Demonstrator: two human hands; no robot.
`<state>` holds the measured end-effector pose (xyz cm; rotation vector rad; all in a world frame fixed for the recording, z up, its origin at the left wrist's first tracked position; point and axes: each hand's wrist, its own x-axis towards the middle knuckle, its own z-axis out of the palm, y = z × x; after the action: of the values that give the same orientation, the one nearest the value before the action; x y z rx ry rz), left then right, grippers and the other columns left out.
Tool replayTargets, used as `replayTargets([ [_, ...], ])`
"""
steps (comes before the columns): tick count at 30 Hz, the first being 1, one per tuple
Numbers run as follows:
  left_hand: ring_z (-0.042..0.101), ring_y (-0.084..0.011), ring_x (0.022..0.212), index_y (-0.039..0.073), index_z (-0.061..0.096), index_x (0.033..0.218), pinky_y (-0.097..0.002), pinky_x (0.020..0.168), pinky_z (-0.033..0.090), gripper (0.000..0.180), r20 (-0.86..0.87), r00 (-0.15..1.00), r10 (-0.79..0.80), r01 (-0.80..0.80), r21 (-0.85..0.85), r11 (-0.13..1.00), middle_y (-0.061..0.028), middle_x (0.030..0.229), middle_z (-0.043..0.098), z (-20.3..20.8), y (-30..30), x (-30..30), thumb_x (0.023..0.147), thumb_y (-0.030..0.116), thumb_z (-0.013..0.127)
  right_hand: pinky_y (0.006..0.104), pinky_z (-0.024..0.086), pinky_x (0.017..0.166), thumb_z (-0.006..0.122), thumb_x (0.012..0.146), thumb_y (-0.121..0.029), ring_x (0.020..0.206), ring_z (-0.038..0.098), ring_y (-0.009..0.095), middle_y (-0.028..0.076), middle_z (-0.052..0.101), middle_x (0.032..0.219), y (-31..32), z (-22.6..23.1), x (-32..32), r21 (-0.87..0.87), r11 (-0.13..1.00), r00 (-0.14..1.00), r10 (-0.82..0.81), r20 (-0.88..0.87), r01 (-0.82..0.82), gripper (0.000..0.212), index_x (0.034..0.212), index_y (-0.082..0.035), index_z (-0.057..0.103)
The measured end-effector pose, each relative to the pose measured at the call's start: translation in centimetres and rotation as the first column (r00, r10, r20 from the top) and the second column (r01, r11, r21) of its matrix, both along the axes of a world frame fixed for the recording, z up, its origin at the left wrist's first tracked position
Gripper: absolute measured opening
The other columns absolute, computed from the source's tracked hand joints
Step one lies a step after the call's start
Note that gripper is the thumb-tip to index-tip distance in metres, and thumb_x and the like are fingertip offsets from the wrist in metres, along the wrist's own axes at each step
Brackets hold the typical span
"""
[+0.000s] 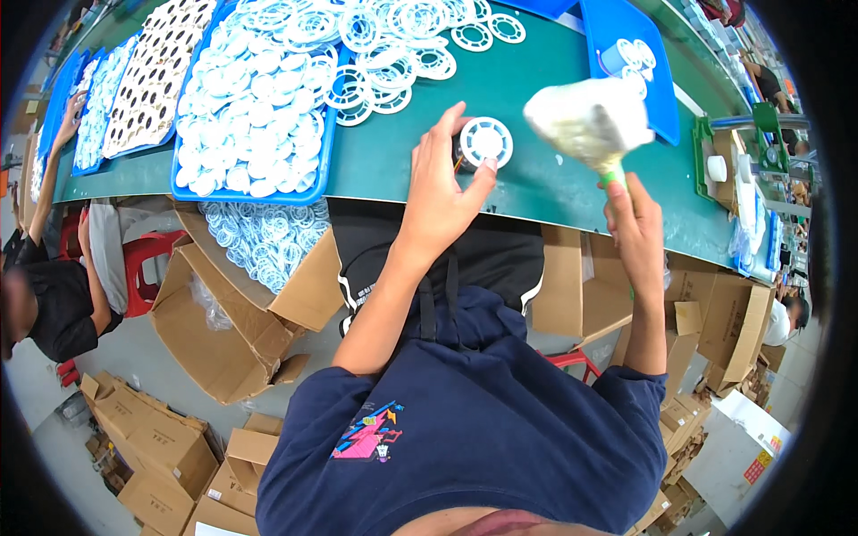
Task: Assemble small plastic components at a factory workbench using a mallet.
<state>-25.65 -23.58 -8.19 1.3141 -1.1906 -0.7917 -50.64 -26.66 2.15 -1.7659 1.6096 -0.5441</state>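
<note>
My left hand is closed around a small round part with a white ring-shaped cap, standing near the front edge of the green worktable. A dark side and a bit of orange wire show beneath the cap. My right hand grips the green handle of a mallet, its bulky head wrapped in whitish material. The mallet is raised to the right of the round part, apart from it, and slightly blurred. Several loose white slotted rings lie beyond my left hand.
A blue tray heaped with white discs stands to the left, beside a tray of white parts with dark holes. Another blue tray lies at the right. Open cardboard boxes stand below the table; a co-worker's arm reaches in far left.
</note>
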Motion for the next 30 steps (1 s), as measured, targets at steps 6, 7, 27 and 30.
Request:
replayTargets([
  [6, 0.054, -0.0373, 0.124, 0.001, 0.041, 0.152, -0.0459, 0.106, 0.045, 0.074, 0.023, 1.000, 0.013, -0.012, -0.014, 1.000, -0.0197, 0.134, 0.058, 0.0, 0.0, 0.0, 0.089, 0.019, 0.077, 0.0312, 0.036, 0.053, 0.058, 0.109, -0.034, 0.061, 0.045, 0.009, 0.001, 0.049, 0.065, 0.7, -0.3, 1.1, -0.082, 0.992, 0.980, 0.078, -0.182, -0.094, 0.034, 0.105, 0.000, 0.065],
  [7, 0.054, -0.0371, 0.125, 0.001, 0.041, 0.152, -0.0459, 0.108, 0.044, 0.074, -0.007, 1.000, 0.005, -0.005, -0.009, 1.000, -0.0194, 0.135, 0.059, -0.2, 0.0, 0.2, 0.089, 0.019, 0.077, 0.0319, 0.037, 0.054, 0.058, 0.109, -0.034, 0.061, 0.046, 0.009, 0.003, 0.050, 0.065, 0.4, 0.8, 1.1, -0.049, 0.995, 0.987, 0.081, -0.140, -0.089, 0.035, 0.106, 0.000, 0.064],
  [27, 0.052, -0.0373, 0.129, 0.000, 0.057, 0.133, -0.0469, 0.110, 0.042, 0.050, 0.148, 0.931, 0.335, -0.275, -0.322, 0.906, -0.0220, 0.136, 0.053, -0.2, 2.9, 1.0, 0.088, 0.016, 0.074, 0.0421, 0.052, 0.085, 0.079, 0.092, -0.019, 0.095, 0.064, 0.034, 0.017, 0.066, 0.108, -5.4, -7.7, 1.1, -0.532, 0.838, 0.961, -0.031, -0.273, -0.124, 0.034, 0.120, -0.002, 0.070],
  [30, 0.062, -0.0320, 0.103, 0.000, 0.063, 0.115, -0.0398, 0.093, 0.050, 0.026, 0.143, 0.919, 0.367, -0.321, -0.268, 0.909, -0.0163, 0.109, 0.063, -0.5, 4.9, 1.2, 0.092, 0.010, 0.071, 0.0457, 0.051, 0.091, 0.076, 0.090, -0.009, 0.105, 0.062, 0.037, 0.019, 0.059, 0.123, -3.9, -6.6, 4.9, -0.716, 0.680, 0.977, 0.001, -0.214, -0.158, 0.042, 0.130, -0.005, 0.065],
])
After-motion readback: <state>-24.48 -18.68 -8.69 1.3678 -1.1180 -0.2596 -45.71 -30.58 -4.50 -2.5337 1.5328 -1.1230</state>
